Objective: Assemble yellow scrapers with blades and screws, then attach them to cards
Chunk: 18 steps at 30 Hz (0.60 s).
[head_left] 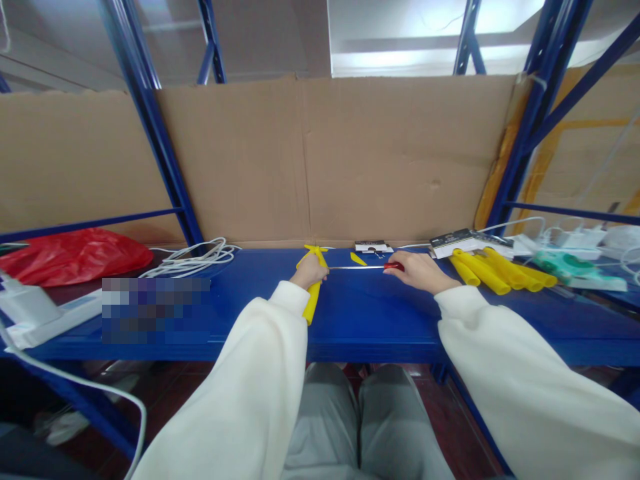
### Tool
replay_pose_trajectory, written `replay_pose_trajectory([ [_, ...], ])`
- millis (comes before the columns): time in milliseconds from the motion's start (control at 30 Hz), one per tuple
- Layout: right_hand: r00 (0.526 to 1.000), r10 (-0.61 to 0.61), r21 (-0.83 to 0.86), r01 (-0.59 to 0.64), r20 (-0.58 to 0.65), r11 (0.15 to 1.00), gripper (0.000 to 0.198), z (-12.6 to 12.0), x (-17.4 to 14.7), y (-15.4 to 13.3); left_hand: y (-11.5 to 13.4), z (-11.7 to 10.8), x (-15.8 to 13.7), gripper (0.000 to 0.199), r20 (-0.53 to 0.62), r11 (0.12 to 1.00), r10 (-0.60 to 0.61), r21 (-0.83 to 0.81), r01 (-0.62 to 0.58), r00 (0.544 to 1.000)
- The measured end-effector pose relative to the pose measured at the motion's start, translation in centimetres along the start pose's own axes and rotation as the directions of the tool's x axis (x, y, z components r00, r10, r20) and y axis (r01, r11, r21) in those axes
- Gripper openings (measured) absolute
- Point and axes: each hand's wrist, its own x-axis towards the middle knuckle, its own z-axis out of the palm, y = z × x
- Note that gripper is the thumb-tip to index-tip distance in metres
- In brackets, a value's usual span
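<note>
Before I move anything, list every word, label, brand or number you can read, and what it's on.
No text can be read.
Black-and-white packaging at right: markings too small and blurred.
Small black-and-white packet at the back: too small.
Yellow piece in the left hand, red-handled tool in the right hand: no lettering I can make out.
</note>
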Motion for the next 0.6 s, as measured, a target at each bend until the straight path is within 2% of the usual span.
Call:
replay_pose_trajectory([
  [133,0.999,0.009,-0.014,-0.009,0.034,1.000,0.015,0.02,0.06,-0.04,-0.03,-0.01,0.05,0.008,-0.001,1.000,-0.004,0.001,0.004,1.000],
  [233,1.000,-0.021,-0.023,0.021,0.003,1.000,0.008,0.07,0.01,0.10,-0.15,0.06,0.17,0.008,-0.002,1.000,0.009,-0.016,-0.009,1.000],
  [333,1.000,-0.024,-0.006,0.024,-0.015,1.000,0.013,0.07,-0.03,0.20,-0.29,0.11,0.29,0.007,0.000,0.999,0.020,-0.027,-0.020,1.000],
  [467,0.999,0.003,0.032,-0.004,0.042,0.999,0.021,0.04,-0.01,0.15,-0.33,0.02,0.29,0.008,0.005,1.000,0.021,-0.010,-0.021,1.000],
  [600,0.997,0.004,0.092,-0.011,0.081,0.996,0.019,0.23,0.08,0.12,-0.22,-0.09,0.11,0.010,-0.005,0.999,0.017,0.034,-0.017,1.000],
])
